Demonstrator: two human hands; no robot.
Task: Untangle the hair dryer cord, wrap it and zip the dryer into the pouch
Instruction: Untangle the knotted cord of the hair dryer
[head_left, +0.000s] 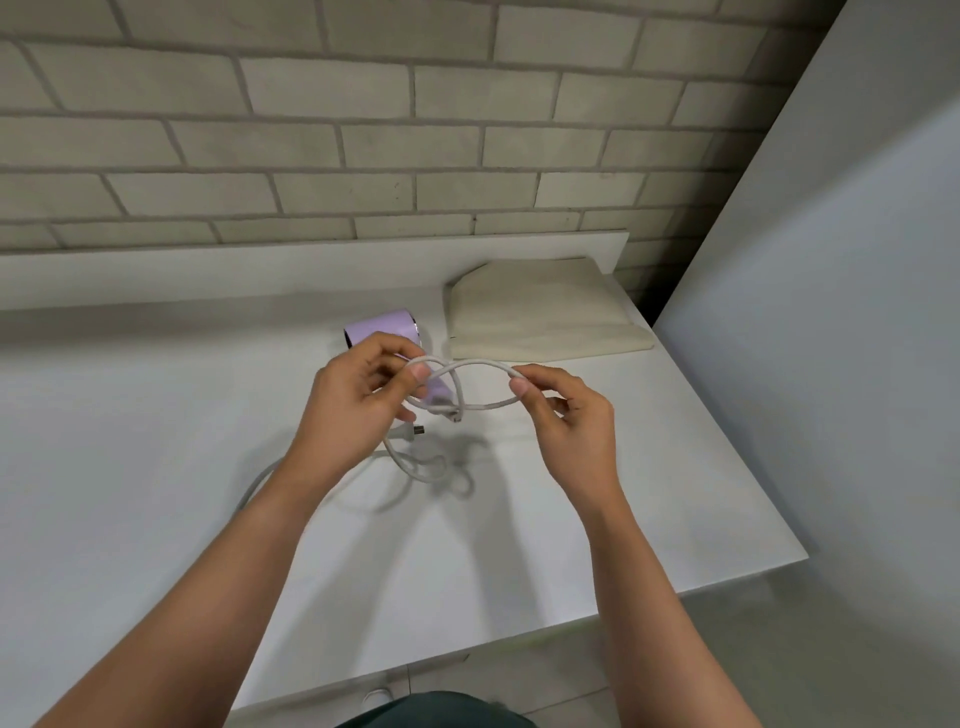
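Brick wall (363, 130) backs the white tabletop (156, 415), and a pale panel (831, 312) rises along its right side. Near the tabletop's far right lies the cream pouch (540, 317), flat and well apart from both hands. Just left of it sits the lilac hair dryer (382, 327), partly hidden behind the left hand (353, 410). The grey cord (480, 365) is lifted above the tabletop in a knotted loop between the hands; more of it curls on the surface below, with the plug (410, 434) showing beside the left hand. The left grip is pinched narrow on the cord at the crossing. The right hand (566, 421) pinches the loop's right end between thumb and forefinger, other fingers loosely curled.
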